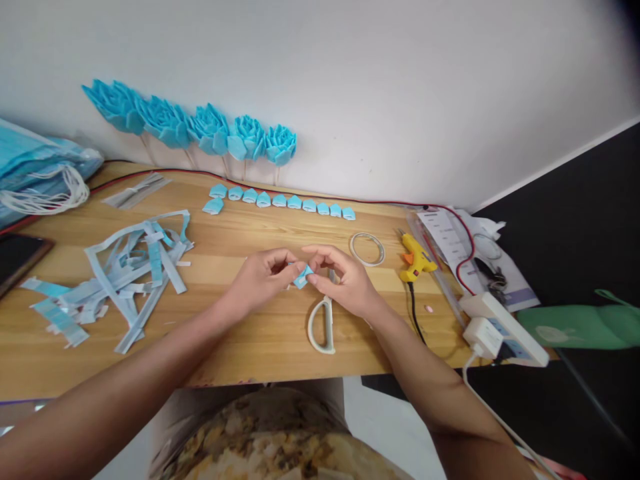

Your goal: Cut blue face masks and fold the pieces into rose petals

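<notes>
Your bare left forearm [160,357] reaches in from the lower left, and your bare right forearm [413,363] from the lower right, both slanting inward. Your left grip [270,277] and right grip [345,280] come close together in front of you, backs showing. On each side the fingers curl, and your left thumb [293,272] and right thumb [320,285] point toward each other, both pinched. Your right elbow looks bent.

Our wooden bench [270,230] carries a heap of pale blue strips [113,290] on the left, near a dark phone [20,257]. Along the back we see small folded blue pieces [294,201] in a row. Farther right lie a ring [369,264] and a yellow glue gun [419,257], with scissors [329,327] nearer the front edge.
</notes>
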Tool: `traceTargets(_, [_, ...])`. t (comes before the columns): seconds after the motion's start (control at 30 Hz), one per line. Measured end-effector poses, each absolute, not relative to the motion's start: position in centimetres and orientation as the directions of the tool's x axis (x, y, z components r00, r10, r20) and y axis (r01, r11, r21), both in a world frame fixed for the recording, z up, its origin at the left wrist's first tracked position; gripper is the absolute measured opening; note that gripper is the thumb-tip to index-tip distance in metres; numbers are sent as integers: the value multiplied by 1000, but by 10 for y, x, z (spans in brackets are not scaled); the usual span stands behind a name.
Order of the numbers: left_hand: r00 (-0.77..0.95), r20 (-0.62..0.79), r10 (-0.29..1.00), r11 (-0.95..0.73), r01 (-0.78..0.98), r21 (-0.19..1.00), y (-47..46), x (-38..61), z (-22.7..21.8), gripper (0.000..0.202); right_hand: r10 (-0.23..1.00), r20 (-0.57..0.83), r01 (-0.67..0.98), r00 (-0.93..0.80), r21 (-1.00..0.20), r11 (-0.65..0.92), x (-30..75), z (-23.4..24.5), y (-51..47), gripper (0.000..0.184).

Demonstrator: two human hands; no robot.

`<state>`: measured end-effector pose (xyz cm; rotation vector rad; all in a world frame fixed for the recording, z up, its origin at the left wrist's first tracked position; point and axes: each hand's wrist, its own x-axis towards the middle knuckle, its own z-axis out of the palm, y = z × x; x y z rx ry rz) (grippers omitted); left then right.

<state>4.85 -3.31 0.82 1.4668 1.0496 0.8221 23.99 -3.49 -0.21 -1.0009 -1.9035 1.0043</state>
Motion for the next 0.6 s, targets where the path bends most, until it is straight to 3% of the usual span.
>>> traceTargets(0.3, [376, -63, 924, 14, 132, 991, -33, 54, 2, 27, 913, 241, 218, -328, -921, 322, 239, -3, -34, 36])
traceTargets(0.43, [364, -67, 929, -14, 216, 976, -34, 54, -2, 22, 918, 183, 165, -353, -953, 254, 242, -5, -33, 36])
traceTargets(0.6, [361, -53, 931, -64, 305, 950, -34, 53, 2, 22, 921, 211, 199, -329, -937, 286, 241, -4, -32, 36])
